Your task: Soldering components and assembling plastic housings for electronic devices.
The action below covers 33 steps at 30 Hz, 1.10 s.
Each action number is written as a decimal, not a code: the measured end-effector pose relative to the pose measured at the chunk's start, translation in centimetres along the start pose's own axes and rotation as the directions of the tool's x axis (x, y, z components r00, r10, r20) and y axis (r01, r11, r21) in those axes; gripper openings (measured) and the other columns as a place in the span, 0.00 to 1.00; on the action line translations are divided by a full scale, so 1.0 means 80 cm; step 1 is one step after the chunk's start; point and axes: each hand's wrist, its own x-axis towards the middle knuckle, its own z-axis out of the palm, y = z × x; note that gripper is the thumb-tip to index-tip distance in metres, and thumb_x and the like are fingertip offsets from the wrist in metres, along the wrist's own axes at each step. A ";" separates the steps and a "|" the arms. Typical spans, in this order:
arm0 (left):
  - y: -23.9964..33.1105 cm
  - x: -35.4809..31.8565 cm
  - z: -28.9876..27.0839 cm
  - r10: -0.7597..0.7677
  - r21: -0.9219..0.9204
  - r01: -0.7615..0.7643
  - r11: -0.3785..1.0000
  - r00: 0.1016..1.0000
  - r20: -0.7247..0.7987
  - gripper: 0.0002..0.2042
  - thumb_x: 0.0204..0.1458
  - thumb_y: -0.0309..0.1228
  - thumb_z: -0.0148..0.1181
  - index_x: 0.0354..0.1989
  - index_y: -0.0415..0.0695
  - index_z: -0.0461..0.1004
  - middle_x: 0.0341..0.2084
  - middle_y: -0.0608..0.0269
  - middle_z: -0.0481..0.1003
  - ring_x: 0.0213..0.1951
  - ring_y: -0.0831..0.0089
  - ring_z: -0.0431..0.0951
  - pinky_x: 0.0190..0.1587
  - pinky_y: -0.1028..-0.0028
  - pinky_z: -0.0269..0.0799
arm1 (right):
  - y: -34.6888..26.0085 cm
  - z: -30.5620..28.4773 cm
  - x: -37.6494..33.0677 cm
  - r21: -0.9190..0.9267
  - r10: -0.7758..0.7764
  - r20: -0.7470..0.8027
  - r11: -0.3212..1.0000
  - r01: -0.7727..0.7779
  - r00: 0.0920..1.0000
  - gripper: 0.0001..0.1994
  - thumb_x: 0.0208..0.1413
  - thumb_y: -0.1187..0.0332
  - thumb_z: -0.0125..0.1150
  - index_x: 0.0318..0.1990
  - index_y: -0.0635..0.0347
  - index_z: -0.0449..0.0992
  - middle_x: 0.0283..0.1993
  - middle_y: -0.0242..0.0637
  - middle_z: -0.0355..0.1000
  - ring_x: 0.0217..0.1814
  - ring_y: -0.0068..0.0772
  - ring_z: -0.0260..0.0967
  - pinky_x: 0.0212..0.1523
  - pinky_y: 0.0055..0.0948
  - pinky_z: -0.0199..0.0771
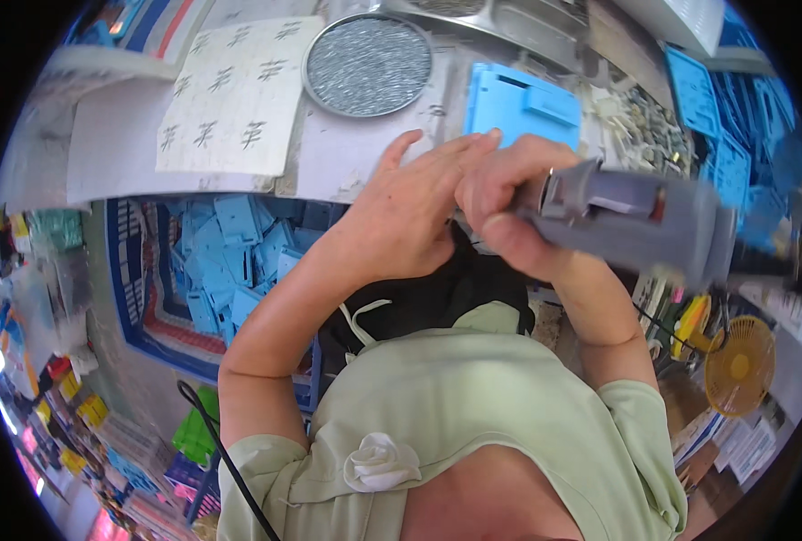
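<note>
My right hand (509,212) grips a grey power screwdriver (640,221) that lies across the view, its body pointing right. My left hand (410,212) is flat against the table edge, fingers stretched toward a light blue plastic part (518,104) on the white tabletop (112,144). The fingertips of both hands meet just below that blue part. What sits under the fingertips is hidden.
A round metal tray of small screws (367,65) sits at the back of the table beside a marked white board (234,95). A blue crate of light blue plastic parts (230,261) stands below left. More blue parts (735,135) pile at right; a yellow fan (739,365) is lower right.
</note>
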 end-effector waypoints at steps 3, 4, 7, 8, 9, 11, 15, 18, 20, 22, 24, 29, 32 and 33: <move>-0.007 0.011 -0.009 0.071 -0.041 -0.075 0.996 0.992 -0.104 0.39 0.39 0.16 0.55 0.68 0.44 0.60 0.57 0.51 0.72 0.59 0.55 0.71 0.63 0.49 0.58 | -0.016 -0.055 0.008 0.225 -0.196 -0.118 0.949 0.219 0.973 0.09 0.63 0.64 0.55 0.41 0.60 0.70 0.20 0.26 0.63 0.20 0.23 0.60 0.27 0.29 0.62; -0.007 0.024 -0.004 0.115 -0.079 -0.136 0.987 0.966 -0.233 0.30 0.42 0.15 0.55 0.60 0.44 0.70 0.51 0.52 0.74 0.53 0.52 0.74 0.57 0.55 0.65 | -0.027 -0.077 0.002 0.299 -0.263 -0.173 0.904 0.306 0.949 0.11 0.65 0.62 0.50 0.44 0.60 0.71 0.19 0.24 0.62 0.19 0.21 0.59 0.26 0.29 0.60; 0.011 0.072 0.016 0.135 -0.085 -0.167 0.982 0.943 -0.303 0.22 0.46 0.19 0.60 0.53 0.42 0.75 0.51 0.53 0.75 0.50 0.51 0.74 0.53 0.60 0.70 | -0.026 -0.146 -0.019 0.280 -0.277 -0.335 0.883 0.376 0.900 0.10 0.64 0.67 0.52 0.44 0.66 0.73 0.20 0.32 0.66 0.18 0.22 0.60 0.23 0.27 0.64; 0.017 0.085 0.027 0.152 -0.042 -0.170 0.984 0.949 -0.278 0.19 0.46 0.23 0.64 0.50 0.42 0.77 0.50 0.55 0.76 0.45 0.55 0.76 0.48 0.60 0.72 | -0.016 -0.155 -0.022 0.249 -0.283 -0.362 0.889 0.384 0.888 0.10 0.64 0.68 0.53 0.44 0.66 0.73 0.20 0.32 0.65 0.18 0.22 0.60 0.22 0.27 0.63; 0.020 0.095 0.034 0.164 0.011 -0.166 0.986 0.958 -0.235 0.19 0.46 0.24 0.65 0.50 0.42 0.77 0.50 0.55 0.76 0.44 0.56 0.76 0.46 0.61 0.72 | -0.002 -0.159 -0.028 0.208 -0.284 -0.396 0.899 0.387 0.873 0.09 0.64 0.69 0.53 0.44 0.66 0.73 0.20 0.32 0.65 0.17 0.22 0.59 0.22 0.27 0.63; 0.020 0.102 0.048 0.162 0.137 -0.142 0.980 0.975 -0.150 0.18 0.47 0.26 0.66 0.49 0.42 0.79 0.49 0.57 0.77 0.40 0.58 0.76 0.44 0.61 0.72 | 0.013 -0.161 -0.029 0.151 -0.278 -0.433 0.916 0.373 0.858 0.09 0.64 0.68 0.52 0.44 0.65 0.72 0.19 0.30 0.62 0.17 0.22 0.57 0.22 0.27 0.60; 0.022 0.102 0.048 0.136 0.175 -0.111 0.978 0.981 -0.137 0.16 0.47 0.28 0.67 0.47 0.45 0.80 0.49 0.61 0.77 0.37 0.61 0.75 0.41 0.64 0.70 | 0.024 -0.164 -0.019 0.157 -0.259 -0.397 0.926 0.343 0.880 0.09 0.64 0.67 0.50 0.44 0.62 0.70 0.17 0.28 0.56 0.19 0.22 0.54 0.24 0.28 0.55; 0.023 0.101 0.049 0.128 0.164 -0.107 0.981 0.984 -0.124 0.17 0.47 0.28 0.67 0.47 0.46 0.80 0.49 0.61 0.78 0.37 0.61 0.75 0.40 0.64 0.69 | 0.042 -0.152 -0.017 0.081 -0.224 -0.387 0.958 0.275 0.894 0.07 0.63 0.69 0.51 0.43 0.61 0.68 0.17 0.29 0.59 0.19 0.23 0.54 0.24 0.28 0.55; 0.022 0.104 0.049 0.141 0.165 -0.117 0.979 0.979 -0.144 0.17 0.47 0.27 0.67 0.48 0.46 0.80 0.49 0.62 0.78 0.36 0.61 0.75 0.40 0.64 0.69 | 0.040 -0.158 -0.025 0.180 -0.199 -0.416 0.939 0.294 0.888 0.06 0.63 0.69 0.52 0.43 0.61 0.68 0.17 0.28 0.59 0.19 0.23 0.55 0.23 0.28 0.55; 0.018 0.102 0.051 0.137 0.177 -0.107 0.978 0.977 -0.164 0.17 0.46 0.29 0.67 0.47 0.47 0.80 0.48 0.64 0.77 0.37 0.63 0.74 0.39 0.64 0.68 | 0.005 -0.153 -0.034 0.257 -0.116 -0.387 0.939 0.228 0.915 0.07 0.62 0.69 0.54 0.43 0.61 0.69 0.18 0.28 0.60 0.19 0.22 0.56 0.24 0.28 0.57; 0.016 0.101 0.055 0.137 0.196 -0.102 0.975 0.976 -0.172 0.17 0.46 0.31 0.67 0.47 0.48 0.80 0.46 0.69 0.77 0.37 0.66 0.73 0.37 0.63 0.66 | -0.010 -0.140 -0.056 0.292 -0.063 -0.378 0.938 0.184 0.924 0.06 0.58 0.73 0.58 0.40 0.64 0.71 0.21 0.30 0.65 0.20 0.21 0.61 0.25 0.25 0.63; 0.012 0.120 0.038 0.019 0.004 -0.019 1.000 0.969 -0.248 0.17 0.46 0.34 0.69 0.46 0.48 0.79 0.50 0.62 0.74 0.45 0.59 0.74 0.46 0.62 0.68 | 0.004 -0.127 -0.075 0.161 -0.038 -0.442 0.979 0.121 0.896 0.07 0.54 0.73 0.62 0.37 0.65 0.72 0.26 0.30 0.70 0.24 0.19 0.64 0.27 0.21 0.65; -0.032 0.150 0.033 0.114 0.228 -0.050 0.972 0.954 -0.276 0.17 0.47 0.34 0.69 0.46 0.47 0.78 0.55 0.58 0.72 0.51 0.55 0.74 0.53 0.56 0.67 | -0.009 -0.126 -0.061 0.246 -0.116 -0.403 0.942 0.229 0.908 0.09 0.57 0.70 0.61 0.41 0.64 0.71 0.24 0.29 0.68 0.22 0.21 0.61 0.26 0.24 0.64; -0.043 0.152 0.027 0.173 0.377 -0.076 0.923 0.957 -0.231 0.17 0.47 0.34 0.68 0.46 0.46 0.77 0.57 0.56 0.71 0.53 0.54 0.73 0.55 0.54 0.67 | -0.018 -0.123 -0.052 0.268 -0.161 -0.414 0.919 0.289 0.896 0.10 0.58 0.68 0.60 0.42 0.64 0.71 0.23 0.29 0.66 0.21 0.22 0.60 0.25 0.25 0.64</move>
